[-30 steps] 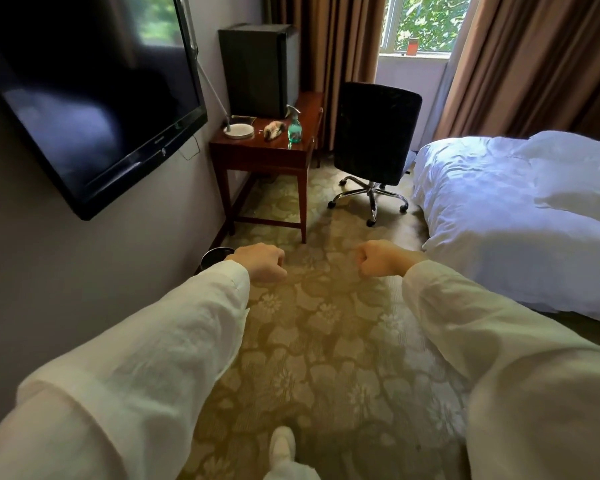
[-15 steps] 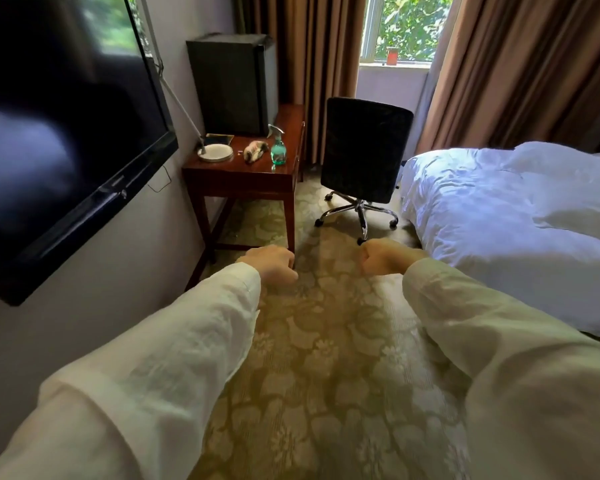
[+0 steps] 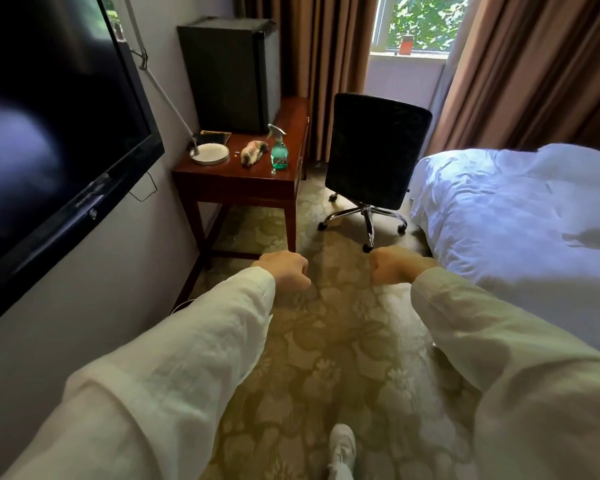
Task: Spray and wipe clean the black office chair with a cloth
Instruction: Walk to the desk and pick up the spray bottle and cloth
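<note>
**A:** What is cut off or hard to read?

**B:** The bed (image 3: 516, 220) runs off the right edge. The TV (image 3: 49, 133) on the left wall runs off the top and left, and its screen is dark. The chair (image 3: 378, 147) shows only its black back. The seat is hidden behind that, and the chrome base and castors show below it.

**A:** Where does the chair stand?

**B:** It stands on the carpet (image 3: 326, 341), between the table (image 3: 236, 183) and the bed, in front of the curtains (image 3: 534, 64). It is well apart from both hands.

**A:** And the hands?

**B:** The left grip (image 3: 284, 271) and right grip (image 3: 392, 268) are held out over the carpet, side by side but not touching. The fingers of each are curled in on nothing. White sleeves (image 3: 187, 358) cover both arms.

**A:** What is on the table?

**B:** A black box (image 3: 227, 74) stands at the back. A round white dish (image 3: 210, 154) lies near the wall, with a thin arm rising from it. The teal bottle (image 3: 278, 150) stands upright near the front right, but I cannot tell how full it is. The cloth (image 3: 253, 152) lies bunched just left of the bottle.

**A:** Anything smaller?

**B:** A white shoe (image 3: 342, 445) is cut off by the bottom edge. A red thing (image 3: 406, 45) on the window sill is too small to make out.
</note>
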`<state>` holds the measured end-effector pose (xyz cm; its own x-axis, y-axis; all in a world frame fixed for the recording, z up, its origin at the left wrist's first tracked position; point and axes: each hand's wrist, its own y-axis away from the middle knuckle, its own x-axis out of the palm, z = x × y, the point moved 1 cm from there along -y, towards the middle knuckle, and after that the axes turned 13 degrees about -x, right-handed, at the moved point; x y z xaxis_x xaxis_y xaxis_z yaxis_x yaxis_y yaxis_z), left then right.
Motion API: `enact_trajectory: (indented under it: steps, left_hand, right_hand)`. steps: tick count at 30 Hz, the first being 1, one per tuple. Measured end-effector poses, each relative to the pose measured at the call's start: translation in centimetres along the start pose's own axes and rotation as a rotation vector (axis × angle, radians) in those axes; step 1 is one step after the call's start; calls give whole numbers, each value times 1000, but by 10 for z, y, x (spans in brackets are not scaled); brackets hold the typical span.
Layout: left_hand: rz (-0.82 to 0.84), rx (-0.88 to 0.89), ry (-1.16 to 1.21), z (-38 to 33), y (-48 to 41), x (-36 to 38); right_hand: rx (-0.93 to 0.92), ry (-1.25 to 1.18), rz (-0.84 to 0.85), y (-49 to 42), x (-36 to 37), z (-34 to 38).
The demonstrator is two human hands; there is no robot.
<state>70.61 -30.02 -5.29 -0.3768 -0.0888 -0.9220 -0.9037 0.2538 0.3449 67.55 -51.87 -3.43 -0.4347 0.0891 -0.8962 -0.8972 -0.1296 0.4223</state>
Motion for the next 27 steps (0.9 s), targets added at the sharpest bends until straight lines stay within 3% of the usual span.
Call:
enact_trajectory:
  steps: [16, 27]
  left_hand:
    - [-41, -47, -8, -72, -207, -91]
    - [-38, -98, 50, -70, -285, -110]
  right_hand:
    - [-55, 37, -66, -168, -127, -130]
    - [-149, 44, -101, -245, -146, -161]
